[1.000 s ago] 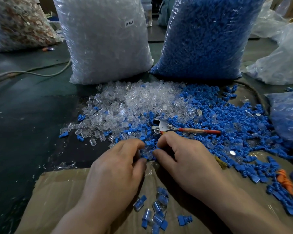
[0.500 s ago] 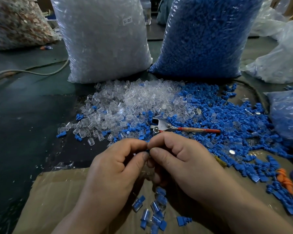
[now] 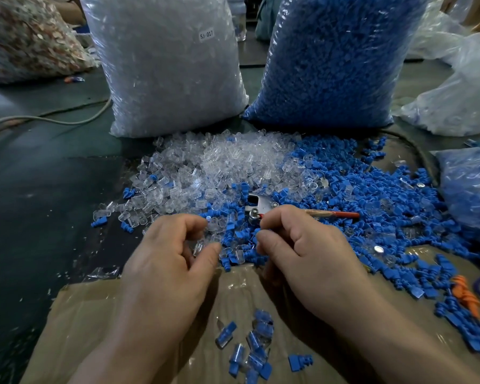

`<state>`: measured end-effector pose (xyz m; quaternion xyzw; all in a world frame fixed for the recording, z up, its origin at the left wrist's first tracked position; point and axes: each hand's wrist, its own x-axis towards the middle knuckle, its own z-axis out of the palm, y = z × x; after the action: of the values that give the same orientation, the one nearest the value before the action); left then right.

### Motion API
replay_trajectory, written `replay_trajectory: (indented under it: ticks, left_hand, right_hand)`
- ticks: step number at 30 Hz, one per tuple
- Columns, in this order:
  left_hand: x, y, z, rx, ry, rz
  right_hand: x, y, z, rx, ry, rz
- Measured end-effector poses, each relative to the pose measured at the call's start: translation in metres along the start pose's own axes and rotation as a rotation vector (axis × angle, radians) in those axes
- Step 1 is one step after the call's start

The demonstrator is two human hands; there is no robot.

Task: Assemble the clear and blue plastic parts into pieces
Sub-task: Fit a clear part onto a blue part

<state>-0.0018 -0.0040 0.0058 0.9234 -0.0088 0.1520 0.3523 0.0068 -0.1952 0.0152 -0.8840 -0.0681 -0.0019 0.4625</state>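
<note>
Dark tabletop [image 3: 39,189] stretches before us, a clear bag [image 3: 164,73] and a blue bag [image 3: 330,65] standing far, a clear heap [image 3: 205,167] beside a blue heap [image 3: 372,195] in front. Near us, over cardboard [image 3: 81,322], our left hand [image 3: 172,267] pinches a clear part [image 3: 198,248], assembled pieces [image 3: 250,342] lie between our wrists, and our right hand [image 3: 308,256] curls at the blue heap; whether it grips anything we cannot tell.

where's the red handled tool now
Head view, right of centre: the tool lies on the blue parts just beyond the right hand, red handle pointing right.
</note>
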Motion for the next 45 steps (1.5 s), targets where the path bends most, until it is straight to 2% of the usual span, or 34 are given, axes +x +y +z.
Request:
replay_trajectory:
  ticks: [2,4,14,17,20,23,26,31,35,41,43,45]
  left_hand:
    - [0.003,-0.001,-0.001,0.223,-0.106,0.013]
    - [0.004,0.001,0.000,0.346,-0.185,0.044]
    - [0.004,0.003,0.003,0.238,-0.175,0.158]
    - [0.004,0.002,0.004,0.213,-0.167,0.160]
    - [0.003,0.002,0.006,0.098,-0.077,0.111]
    - [0.002,-0.001,0.009,-0.116,-0.006,-0.002]
    - [0.002,-0.003,0.011,-0.444,-0.074,-0.117]
    - [0.000,0.000,0.010,-0.823,-0.196,-0.202]
    - [0.002,0.004,0.008,-0.929,-0.240,-0.203]
    - [0.003,0.001,0.006,-1.004,-0.327,-0.244]
    - [0.002,0.001,0.007,-0.933,-0.334,-0.217]
    - [0.000,0.001,0.008,-0.776,-0.315,-0.147]
  right_hand:
    - [0.002,0.001,0.001,-0.054,0.029,0.003]
    - [0.003,0.002,0.001,-0.092,0.043,0.005]
    - [-0.002,-0.002,0.005,-0.179,0.000,-0.054]
    - [-0.001,-0.001,0.006,-0.139,-0.009,-0.036]
    - [0.001,0.000,0.004,0.021,0.008,-0.013]
    - [0.001,-0.006,0.002,0.365,-0.006,0.073]
    - [0.001,-0.009,-0.001,0.600,-0.063,0.139]
    - [0.001,-0.013,-0.003,0.698,-0.168,0.118]
    - [-0.001,-0.017,-0.004,0.625,-0.230,0.071]
    - [-0.004,-0.021,-0.010,0.636,-0.204,0.110]
    - [-0.005,-0.018,-0.011,0.499,-0.198,0.076]
    - [-0.005,-0.013,-0.010,0.233,-0.121,-0.054]
